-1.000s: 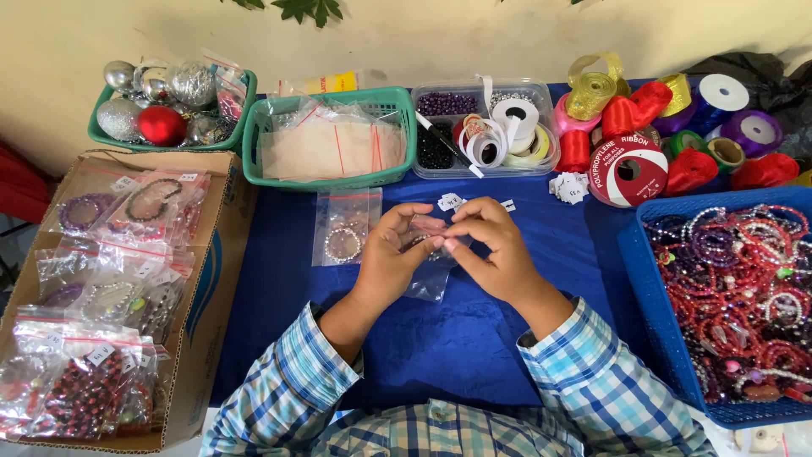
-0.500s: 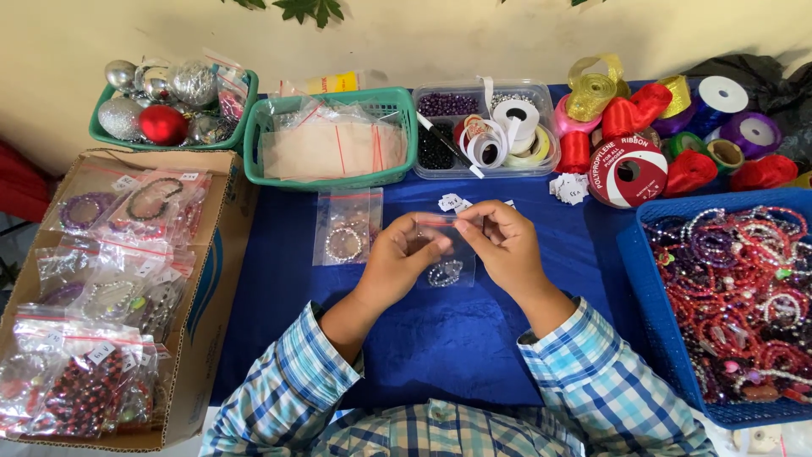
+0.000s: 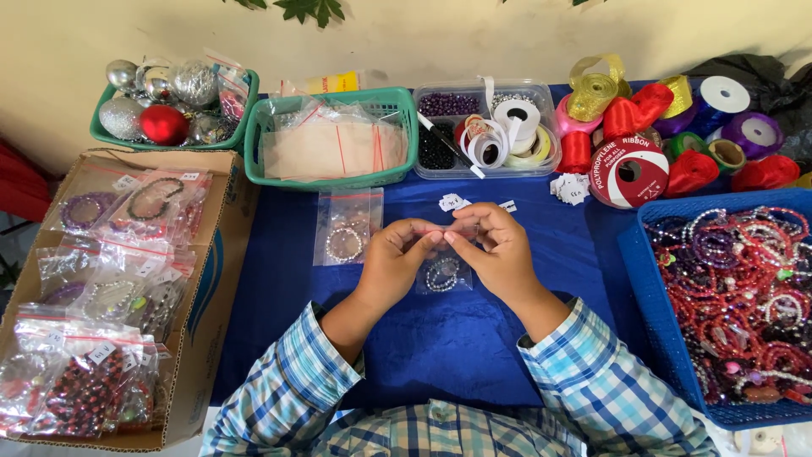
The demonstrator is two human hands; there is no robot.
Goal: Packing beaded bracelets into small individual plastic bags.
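Fingertips of left hand [image 3: 397,258] and right hand [image 3: 499,254] are pinched together on the top edge of a clear bag [image 3: 444,271]; it hangs toward 6 o'clock, its top edge lying 9-to-3, both hands equally near.

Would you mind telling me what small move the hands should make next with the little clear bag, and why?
Probably slide the fingertips along the strip to press it shut. Left hand and right hand pinch the top edge of the small clear bag, a bead bracelet already hangs inside, and another bagged bracelet lies flat nearby.
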